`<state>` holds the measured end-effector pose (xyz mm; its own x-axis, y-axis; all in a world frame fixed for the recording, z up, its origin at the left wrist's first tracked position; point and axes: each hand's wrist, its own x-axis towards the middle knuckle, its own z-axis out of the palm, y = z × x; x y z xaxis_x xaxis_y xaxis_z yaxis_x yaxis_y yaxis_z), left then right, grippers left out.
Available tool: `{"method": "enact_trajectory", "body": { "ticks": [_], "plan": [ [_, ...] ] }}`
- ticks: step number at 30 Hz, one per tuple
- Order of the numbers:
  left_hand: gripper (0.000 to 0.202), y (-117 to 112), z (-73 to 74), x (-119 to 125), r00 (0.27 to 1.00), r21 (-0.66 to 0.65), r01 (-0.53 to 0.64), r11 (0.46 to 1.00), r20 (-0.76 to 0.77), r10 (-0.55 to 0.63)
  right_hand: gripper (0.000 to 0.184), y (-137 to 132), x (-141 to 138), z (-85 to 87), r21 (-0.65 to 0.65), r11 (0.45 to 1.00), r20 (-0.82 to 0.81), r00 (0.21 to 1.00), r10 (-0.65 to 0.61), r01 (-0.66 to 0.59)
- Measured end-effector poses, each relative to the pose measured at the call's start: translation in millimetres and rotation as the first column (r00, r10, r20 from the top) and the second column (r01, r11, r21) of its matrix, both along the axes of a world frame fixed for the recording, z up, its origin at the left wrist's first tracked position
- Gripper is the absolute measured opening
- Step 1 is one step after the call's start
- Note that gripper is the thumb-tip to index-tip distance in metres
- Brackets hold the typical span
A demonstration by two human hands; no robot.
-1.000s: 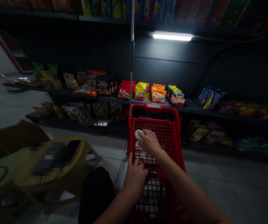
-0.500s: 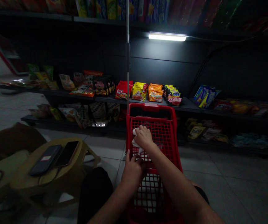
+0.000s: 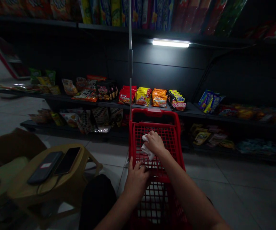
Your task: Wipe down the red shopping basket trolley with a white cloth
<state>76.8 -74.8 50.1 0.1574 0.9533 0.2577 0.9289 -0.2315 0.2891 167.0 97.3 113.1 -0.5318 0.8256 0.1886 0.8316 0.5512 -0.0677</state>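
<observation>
Step in hand, apparently: wiping the basket [image 3: 179, 150]. The right hand [image 3: 155, 143] grips the cloth [image 3: 148, 152] over the basket's mesh; the left hand [image 3: 137, 179] is at its left edge, grip indeterminable. Continued wiping requires steady pressure.

The right hand [image 3: 154, 142] hides part of the white cloth [image 3: 148, 152], and the bottom edge crops the red basket [image 3: 179, 143].

"What has moved?"
"The right hand [image 3: 155, 142]: it has shifted rightward over the red basket [image 3: 177, 127], farther from the left rim [image 3: 131, 140]."
"And the cloth [image 3: 148, 152]?"
"It has shifted too, toward the middle."
</observation>
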Motion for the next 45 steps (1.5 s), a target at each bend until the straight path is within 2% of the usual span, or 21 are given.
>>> {"method": "enact_trajectory", "body": {
  "ticks": [6, 10, 13, 16, 19, 23, 26, 28, 34, 41, 45],
  "plan": [
    [0.013, -1.2, 0.3, -0.3, 1.000, -0.011, 0.013, 1.000, 0.006, -0.012, 0.028, 3.1, 3.5, -6.5, -0.031, 1.000, -0.163, 0.987, 0.000, -0.005],
    [0.011, 0.8, 4.0, 0.1, 0.999, -0.030, -0.012, 0.999, -0.035, 0.011, 0.039, -4.8, 0.9, -11.2, 0.035, 0.997, -0.098, 0.993, 0.071, -0.068],
    [0.011, 0.1, 3.1, 0.9, 1.000, -0.028, -0.015, 0.999, -0.024, 0.014, 0.034, -5.4, 5.7, -7.8, 0.039, 0.996, -0.083, 0.993, 0.088, -0.085],
    [0.011, -1.4, -0.8, 1.6, 1.000, -0.017, -0.004, 1.000, 0.000, 0.004, 0.030, -1.6, 20.3, -3.2, 0.033, 0.999, -0.096, 0.995, 0.021, -0.018],
    [0.015, -0.9, -2.7, 1.5, 1.000, -0.006, -0.001, 1.000, -0.002, 0.001, 0.035, -0.7, 32.0, -2.7, 0.029, 0.999, -0.050, 0.998, -0.043, 0.045],
    [0.013, 0.8, -0.3, 1.1, 1.000, -0.001, -0.002, 1.000, -0.008, 0.002, 0.037, -3.9, 34.0, -3.4, 0.048, 0.999, 0.008, 1.000, -0.012, 0.012],
    [0.012, -0.9, 1.0, 1.7, 1.000, 0.002, 0.003, 1.000, 0.022, -0.003, 0.030, -0.9, 40.6, -0.6, 0.023, 1.000, -0.035, 0.999, 0.002, -0.002],
    [0.011, -2.7, 1.2, 2.4, 0.999, 0.008, 0.010, 1.000, 0.045, -0.010, 0.027, 3.5, 50.3, 1.0, -0.003, 1.000, -0.071, 0.997, -0.031, 0.031],
    [0.010, -3.3, 5.4, 3.5, 0.999, 0.000, 0.002, 1.000, 0.035, -0.002, 0.035, 6.6, 65.6, -1.7, 0.002, 0.999, -0.017, 0.999, -0.044, 0.044],
    [0.012, -4.5, 5.5, 2.7, 0.999, -0.022, 0.012, 1.000, 0.046, -0.011, 0.029, 11.1, 76.9, 0.7, -0.018, 0.995, -0.025, 0.995, -0.100, 0.100],
    [0.014, -4.0, 6.5, 2.6, 1.000, -0.023, 0.010, 1.000, 0.023, -0.010, 0.035, 14.0, 88.0, -2.1, -0.018, 0.997, 0.016, 0.997, -0.070, 0.070]
  ]
}}
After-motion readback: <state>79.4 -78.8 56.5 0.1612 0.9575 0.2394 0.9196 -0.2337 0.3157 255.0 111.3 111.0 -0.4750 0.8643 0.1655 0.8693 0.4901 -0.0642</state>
